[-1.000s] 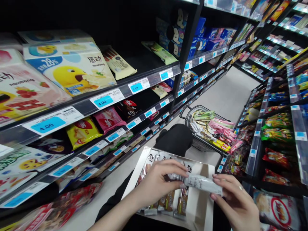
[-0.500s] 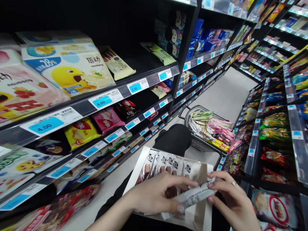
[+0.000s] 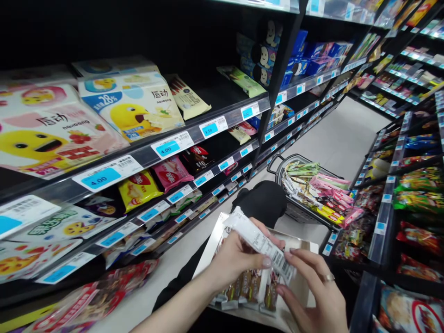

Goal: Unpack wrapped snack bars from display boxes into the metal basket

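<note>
My left hand point(image 3: 233, 262) and my right hand point(image 3: 312, 289) together hold a long white snack packet point(image 3: 258, 243) with a barcode, tilted with its far end up and to the left. The left thumb and fingers pinch its middle; the right fingers grip its lower end. Beneath them an open white display box point(image 3: 301, 287) rests on my lap, with several brown-and-white packets point(image 3: 249, 286) standing in it. My black-clad knee point(image 3: 260, 201) shows beyond the box.
Black shelves with blue price tags run along the left, carrying yellow-duck wafer boxes point(image 3: 137, 108) and red and yellow snack bags point(image 3: 138, 187). A wire basket point(image 3: 277, 169) full of pink and green packets stands on the pale aisle floor ahead. Snack shelves line the right.
The white packet has been lifted out of the box and swung from lying level to pointing up-left. Both hands rose with it, and the view shifted slightly to the left.
</note>
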`<state>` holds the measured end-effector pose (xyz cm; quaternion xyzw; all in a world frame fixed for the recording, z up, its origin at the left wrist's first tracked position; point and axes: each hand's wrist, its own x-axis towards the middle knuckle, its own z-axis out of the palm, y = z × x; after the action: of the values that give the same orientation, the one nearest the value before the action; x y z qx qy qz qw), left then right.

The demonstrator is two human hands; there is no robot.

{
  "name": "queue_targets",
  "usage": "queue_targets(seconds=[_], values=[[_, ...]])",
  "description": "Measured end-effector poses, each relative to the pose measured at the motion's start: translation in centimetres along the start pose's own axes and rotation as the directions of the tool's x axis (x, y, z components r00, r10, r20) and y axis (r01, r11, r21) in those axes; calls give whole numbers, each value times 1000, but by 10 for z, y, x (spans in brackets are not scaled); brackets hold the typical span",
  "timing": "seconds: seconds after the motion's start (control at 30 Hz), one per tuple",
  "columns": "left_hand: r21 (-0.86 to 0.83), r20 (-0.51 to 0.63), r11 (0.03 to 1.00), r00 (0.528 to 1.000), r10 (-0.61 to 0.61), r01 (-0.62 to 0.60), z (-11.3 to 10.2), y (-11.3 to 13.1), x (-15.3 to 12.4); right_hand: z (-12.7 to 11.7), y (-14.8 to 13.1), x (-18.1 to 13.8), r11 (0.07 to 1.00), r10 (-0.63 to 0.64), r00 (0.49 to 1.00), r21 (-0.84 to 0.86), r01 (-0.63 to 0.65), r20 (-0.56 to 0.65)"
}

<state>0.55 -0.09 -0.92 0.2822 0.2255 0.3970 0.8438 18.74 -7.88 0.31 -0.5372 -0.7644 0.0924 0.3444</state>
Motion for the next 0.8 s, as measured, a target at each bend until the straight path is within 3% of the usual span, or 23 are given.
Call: queue_targets(seconds=[0.13,0.27,0.4,0.53,0.67,0.8], values=[[-50,9,999,1000,5,-4,0,0,0,-2,0,-1,994,7,1000,107,-8,3],[-61,37,998,999,14,-11,0,1,-1,-4,1,-4,965,106,993,247,-92,-43],[5,-15,980,980,197,-197,-1,6,-1,-13,11,-8,930,186,980,334,-152,-72],[206,10,935,956,294,-290,-3,10,-1,-30,25,-13,911,254,962,358,-205,-96],[516,50,833,978,202,-199,-2,12,-4,-45,34,-23,887,324,940,380,-261,-109],[729,111,657,980,163,-192,0,11,-6,-53,39,-33,874,363,927,380,-304,-93]])
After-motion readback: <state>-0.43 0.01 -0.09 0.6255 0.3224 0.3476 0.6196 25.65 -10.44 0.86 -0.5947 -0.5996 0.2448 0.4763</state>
